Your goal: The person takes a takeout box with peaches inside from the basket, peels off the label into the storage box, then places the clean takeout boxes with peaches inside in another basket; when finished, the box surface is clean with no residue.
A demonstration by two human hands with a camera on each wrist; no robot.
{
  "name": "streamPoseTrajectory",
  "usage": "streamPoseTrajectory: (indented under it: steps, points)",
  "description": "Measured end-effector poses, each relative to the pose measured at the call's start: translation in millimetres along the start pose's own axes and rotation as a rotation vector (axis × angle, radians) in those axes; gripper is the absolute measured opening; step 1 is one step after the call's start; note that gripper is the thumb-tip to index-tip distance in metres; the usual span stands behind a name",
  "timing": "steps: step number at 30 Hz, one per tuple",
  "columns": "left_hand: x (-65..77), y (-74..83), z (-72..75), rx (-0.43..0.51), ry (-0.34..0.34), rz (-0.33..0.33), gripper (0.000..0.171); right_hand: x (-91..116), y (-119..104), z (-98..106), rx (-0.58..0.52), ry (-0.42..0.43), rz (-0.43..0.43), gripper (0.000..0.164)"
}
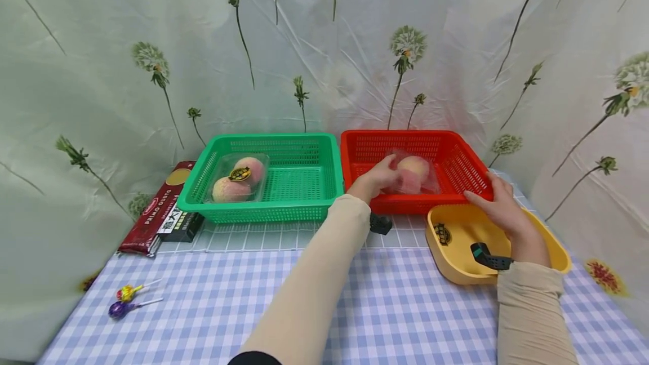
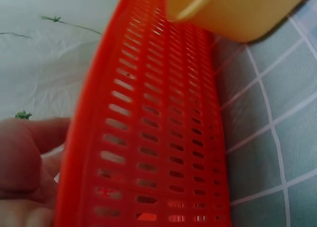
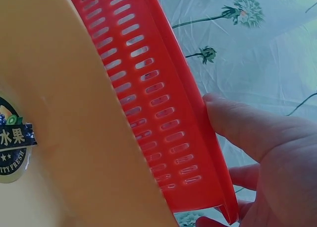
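Note:
In the head view, a clear plastic pack of pink-yellow peaches (image 1: 413, 169) lies in the red basket (image 1: 456, 154). My left hand (image 1: 377, 178) reaches over the basket's front left and holds the pack by its near left side. The left wrist view shows that hand (image 2: 25, 170) partly hidden behind the red rim. At the basket's right end, my right hand (image 1: 499, 207) grips the corner, thumb on the rim, fingers round the far side, as the right wrist view shows. Below that arm stands a yellow tub (image 1: 458, 241) with a black fruit sticker (image 1: 442, 234).
Left of the red basket stands a green basket (image 1: 299, 176) holding another clear peach pack (image 1: 240, 178). Farther left lie a red spaghetti packet (image 1: 162, 207) and a black box (image 1: 183, 227). Two lollipops, one yellow (image 1: 127, 293) and one purple (image 1: 119, 311), lie at the left front.

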State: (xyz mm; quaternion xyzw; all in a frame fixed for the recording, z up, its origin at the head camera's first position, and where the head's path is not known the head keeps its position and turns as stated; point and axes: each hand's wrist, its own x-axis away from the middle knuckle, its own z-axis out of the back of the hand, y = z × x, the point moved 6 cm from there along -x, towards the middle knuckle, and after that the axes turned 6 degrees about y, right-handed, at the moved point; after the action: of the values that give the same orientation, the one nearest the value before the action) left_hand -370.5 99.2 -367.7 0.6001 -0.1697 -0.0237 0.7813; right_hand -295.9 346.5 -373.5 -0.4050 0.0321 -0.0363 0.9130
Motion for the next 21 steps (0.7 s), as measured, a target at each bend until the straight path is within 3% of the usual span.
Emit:
streamPoseTrajectory:
  steps: [7,11,14,17,21]
  points:
    - [-0.3,-2.0,0.0,-0.382,0.128,-0.015,0.073,-1,-1,-5,-0.016,-0.014,-0.009,0.094]
    - [4.5,0.3,-5.7,-0.551,0.153,-0.047,0.073,-1,-2,-6,-0.008,-0.008,-0.005,0.093]
    - [7.9,3.4,-10.4,-0.643,0.144,-0.098,0.065,-1,-2,-5,0.0,-0.002,-0.002,0.093]
    - [10.0,6.0,-15.5,-0.686,0.103,-0.149,0.051,0,-1,-3,0.006,-0.005,-0.01,0.093]
    - [8.8,7.4,-20.8,-0.707,0.066,-0.192,0.046,1,1,-2,0.01,-0.01,-0.02,0.094]
